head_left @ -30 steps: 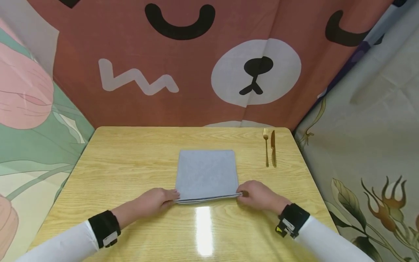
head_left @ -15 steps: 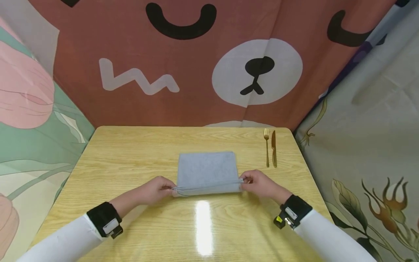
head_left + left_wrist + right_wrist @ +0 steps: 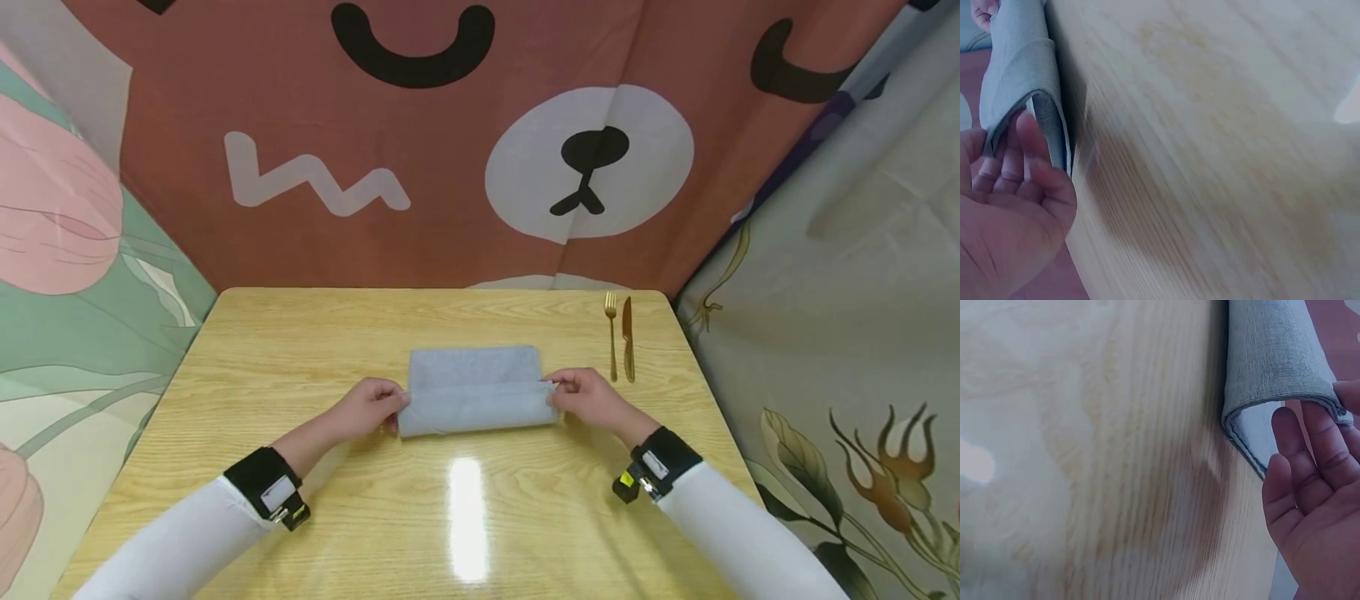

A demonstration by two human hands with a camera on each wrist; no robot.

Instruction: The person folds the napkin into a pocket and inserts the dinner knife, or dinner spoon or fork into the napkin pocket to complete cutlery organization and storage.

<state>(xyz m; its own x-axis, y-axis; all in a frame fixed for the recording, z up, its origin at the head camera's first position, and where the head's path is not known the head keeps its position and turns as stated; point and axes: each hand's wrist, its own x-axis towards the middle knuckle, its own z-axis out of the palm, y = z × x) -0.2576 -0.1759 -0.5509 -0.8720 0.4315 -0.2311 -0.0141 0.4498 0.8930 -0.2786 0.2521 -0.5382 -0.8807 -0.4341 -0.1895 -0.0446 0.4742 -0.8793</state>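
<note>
Fingers (image 3: 1034, 134) pinching grey cloth (image 3: 476, 410) at both ends, near part curled over.
Wood-grain table (image 3: 300, 333) under cloth; cloth's far part flat; left hand (image 3: 367, 407) gripping cloth's left end, right hand (image 3: 597, 402) its right end; knife (image 3: 627, 342) and fork (image 3: 611, 337) right of cloth, fork nearer.

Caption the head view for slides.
Left hand and right hand hold a folded cloth at both ends, fork and knife farther back on the table.
</note>
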